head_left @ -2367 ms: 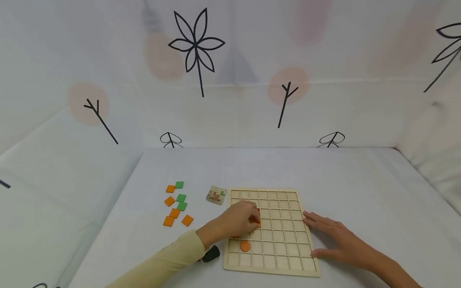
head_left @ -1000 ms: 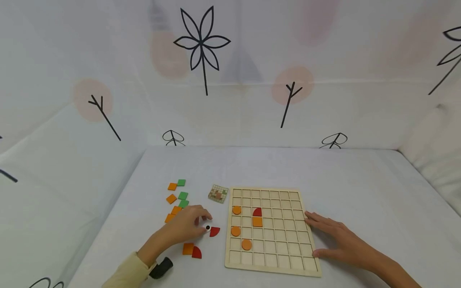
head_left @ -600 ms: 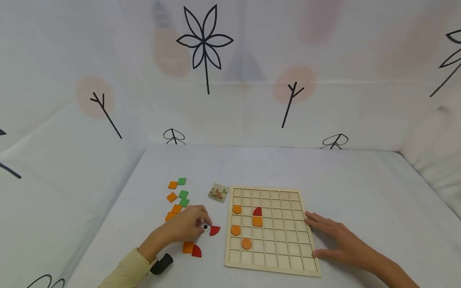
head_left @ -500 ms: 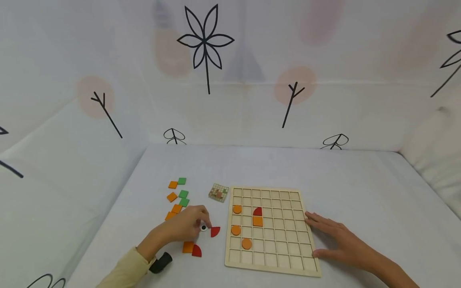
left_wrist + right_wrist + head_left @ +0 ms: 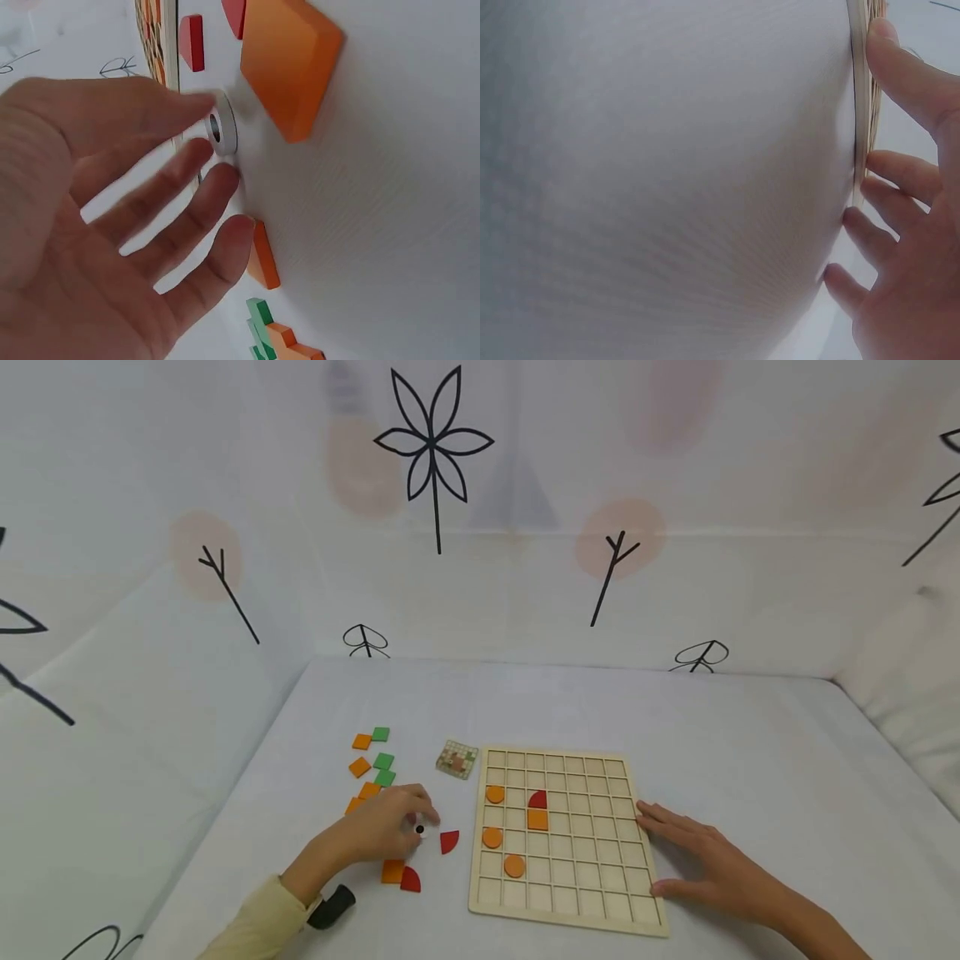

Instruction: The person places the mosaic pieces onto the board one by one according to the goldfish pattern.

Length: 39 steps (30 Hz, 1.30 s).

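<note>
A small white disc (image 5: 229,124) with a black centre lies on the table, close by my left hand's thumb. The fingers of my left hand (image 5: 378,827) are loosely bent and spread around it, the index fingertip apart from it in the head view. Just right of the disc is a red quarter-circle tile (image 5: 449,842). My right hand (image 5: 708,864) rests with extended fingers at the right edge of the wooden grid board (image 5: 570,921). On that board sit several orange round pieces (image 5: 492,837), an orange square tile (image 5: 537,820) and a red quarter-circle (image 5: 537,799).
Left of the board are several orange tiles (image 5: 360,767) and green tiles (image 5: 384,761). A patterned grid card (image 5: 457,759) lies by the board's upper left corner. Another red quarter-circle (image 5: 410,879) touches an orange square (image 5: 392,871) nearer the person.
My left hand has moved from the board to the tiles on the left. The white disc has shifted slightly left, away from the red quarter-circle. My right hand stays at the board's edge.
</note>
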Each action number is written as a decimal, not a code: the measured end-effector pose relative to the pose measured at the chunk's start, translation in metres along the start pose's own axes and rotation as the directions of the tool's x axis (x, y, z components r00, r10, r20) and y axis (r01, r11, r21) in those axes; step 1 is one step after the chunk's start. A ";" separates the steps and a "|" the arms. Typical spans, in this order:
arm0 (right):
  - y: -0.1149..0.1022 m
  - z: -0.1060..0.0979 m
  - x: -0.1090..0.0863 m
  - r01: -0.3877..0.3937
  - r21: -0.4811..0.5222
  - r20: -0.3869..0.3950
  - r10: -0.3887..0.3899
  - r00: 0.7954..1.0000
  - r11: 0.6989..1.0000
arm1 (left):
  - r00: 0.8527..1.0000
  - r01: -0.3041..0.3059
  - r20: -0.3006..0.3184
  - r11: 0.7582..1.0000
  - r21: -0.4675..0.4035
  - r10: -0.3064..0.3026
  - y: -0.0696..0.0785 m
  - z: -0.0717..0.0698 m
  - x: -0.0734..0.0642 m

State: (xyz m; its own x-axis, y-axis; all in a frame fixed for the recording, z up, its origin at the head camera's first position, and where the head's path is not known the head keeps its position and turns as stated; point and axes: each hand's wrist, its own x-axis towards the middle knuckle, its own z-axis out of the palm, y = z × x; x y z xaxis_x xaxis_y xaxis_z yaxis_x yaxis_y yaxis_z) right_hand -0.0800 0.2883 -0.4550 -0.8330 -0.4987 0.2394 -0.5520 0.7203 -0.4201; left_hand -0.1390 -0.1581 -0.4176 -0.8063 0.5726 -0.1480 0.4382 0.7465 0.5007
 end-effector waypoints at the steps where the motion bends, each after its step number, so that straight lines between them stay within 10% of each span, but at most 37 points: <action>1: 0.000 0.000 0.000 0.002 0.004 -0.003 -0.002 1.000 1.000 | 1.000 0.002 -0.011 1.000 0.002 -0.002 0.000 0.000 0.000; 10: -0.001 -0.002 0.000 0.037 0.022 -0.021 -0.037 0.999 0.999 | 0.998 0.016 -0.060 1.000 0.013 -0.016 -0.001 0.000 0.002; 30: 0.001 -0.001 0.001 0.039 0.028 -0.018 -0.038 0.999 0.999 | 0.956 -0.269 -0.133 0.962 -0.050 0.260 0.035 0.003 0.018; 39: -0.001 -0.003 0.001 -0.003 0.009 -0.003 0.003 1.000 1.000 | 0.923 -0.363 -0.106 0.929 0.077 0.369 0.057 0.016 0.040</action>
State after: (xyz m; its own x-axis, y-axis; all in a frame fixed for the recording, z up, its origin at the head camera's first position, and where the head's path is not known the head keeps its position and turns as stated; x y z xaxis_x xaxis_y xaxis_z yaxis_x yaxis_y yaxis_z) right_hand -0.0806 0.2888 -0.4514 -0.8349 -0.4950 0.2408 -0.5490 0.7173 -0.4290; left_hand -0.1397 -0.0868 -0.4087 -0.6246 0.7685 0.1384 0.7301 0.5119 0.4527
